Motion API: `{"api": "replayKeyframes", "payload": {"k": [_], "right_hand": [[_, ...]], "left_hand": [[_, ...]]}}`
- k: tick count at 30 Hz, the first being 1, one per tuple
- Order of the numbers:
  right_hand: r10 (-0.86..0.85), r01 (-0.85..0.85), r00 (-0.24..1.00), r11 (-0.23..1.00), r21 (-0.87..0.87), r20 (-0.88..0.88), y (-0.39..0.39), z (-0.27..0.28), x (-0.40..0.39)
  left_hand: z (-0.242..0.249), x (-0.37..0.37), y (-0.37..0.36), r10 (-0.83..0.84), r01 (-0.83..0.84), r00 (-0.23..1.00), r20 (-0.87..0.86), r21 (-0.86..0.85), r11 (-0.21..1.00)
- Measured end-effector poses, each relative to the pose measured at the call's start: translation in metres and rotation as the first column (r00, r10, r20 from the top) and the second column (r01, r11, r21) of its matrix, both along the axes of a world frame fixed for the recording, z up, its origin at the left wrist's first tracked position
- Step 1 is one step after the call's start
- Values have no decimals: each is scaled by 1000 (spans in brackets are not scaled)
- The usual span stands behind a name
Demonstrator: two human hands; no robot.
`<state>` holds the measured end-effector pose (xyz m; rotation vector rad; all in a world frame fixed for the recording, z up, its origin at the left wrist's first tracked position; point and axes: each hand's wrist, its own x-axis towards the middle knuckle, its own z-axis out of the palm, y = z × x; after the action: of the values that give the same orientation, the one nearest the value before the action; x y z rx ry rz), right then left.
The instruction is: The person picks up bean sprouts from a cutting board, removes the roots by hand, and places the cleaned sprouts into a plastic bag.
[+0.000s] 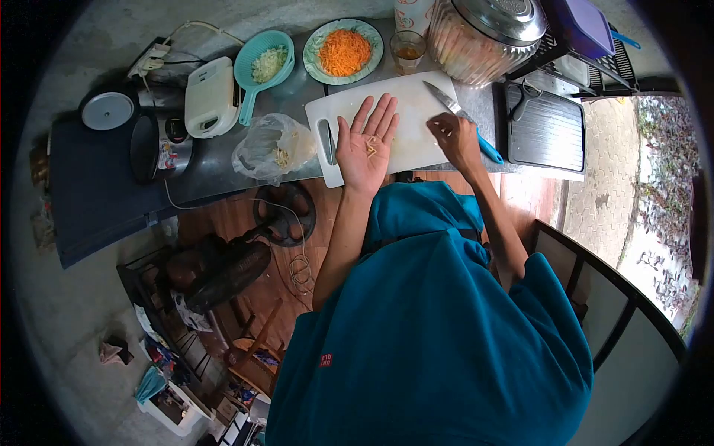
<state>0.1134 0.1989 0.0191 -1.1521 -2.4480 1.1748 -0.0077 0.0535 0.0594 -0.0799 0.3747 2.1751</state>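
I take the white cutting board [405, 123] on the table [216, 167] as my landmark and work across from its left.

Well left of the board I note a round metal lid [107, 111] and a dark pot [152, 147]. Nearer the board stands a white appliance [211, 97], and beside that a teal strainer [262, 62] holding pale shreds. Just beside the board's left edge lies a clear plastic bag [274, 146] with pale contents.

Behind the board sits a plate of shredded carrot [343, 51], and to the right of that plate a small glass [407, 49].

Over the board's left half I see the left hand [366, 145], palm up, fingers spread flat, gripping nothing; a few pale shreds [370, 149] rest on the palm.

At the board's right edge the right hand [455, 136] hangs with fingers curled downward; I cannot tell whether it pinches anything. The knife [454, 111] lies just behind that hand, blade on the board's far right corner, blue handle passing off the board under the wrist. Whether the hand touches it I cannot tell.

Behind the board's right corner stands a large glass jar [483, 37] with a metal lid. Right of the board lies a black tray [547, 130] carrying scissors [525, 98].
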Motion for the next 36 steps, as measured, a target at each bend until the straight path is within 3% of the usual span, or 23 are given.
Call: {"api": "replayKeyframes", "payload": {"k": [1, 2, 4, 7, 12, 23, 26, 29, 33, 36], "right_hand": [[15, -32, 984, 995, -93, -179, -6, 17, -5], [14, -31, 984, 995, -94, -179, -13, 33, -8], [185, -225, 912, 972, -70, -365, -25, 55, -13], [318, -361, 859, 932, -34, -401, -36, 67, -21], [296, -343, 887, 936, -75, -355, -39, 65, -28], [316, -383, 830, 922, -58, -461, -43, 88, -24], [359, -392, 832, 920, 10, -424, -49, 78, -22], [366, -403, 856, 915, -28, -365, -49, 64, -26], [390, -427, 826, 904, 0, -408, -48, 59, -27], [348, -403, 866, 911, -89, -359, -46, 64, -28]], "left_hand": [[2, 1, 1, -8, 8, 1000, -13, 6, 1000], [3, 1, 2, -9, 9, 1000, -13, 6, 1000], [6, 4, 5, -16, 13, 997, -82, -32, 999], [11, 5, 8, -21, 17, 990, -142, -31, 999], [13, 3, 6, -2, -5, 988, -155, -43, 999], [14, 6, 10, -15, 7, 996, -90, -84, 996], [7, 7, 12, -30, 17, 988, -154, -82, 996], [6, 10, 13, -64, 37, 978, -198, -138, 990], [-2, 11, 13, -85, 32, 970, -227, -225, 974], [-8, 10, 12, -85, 37, 975, -207, -225, 974]]}}
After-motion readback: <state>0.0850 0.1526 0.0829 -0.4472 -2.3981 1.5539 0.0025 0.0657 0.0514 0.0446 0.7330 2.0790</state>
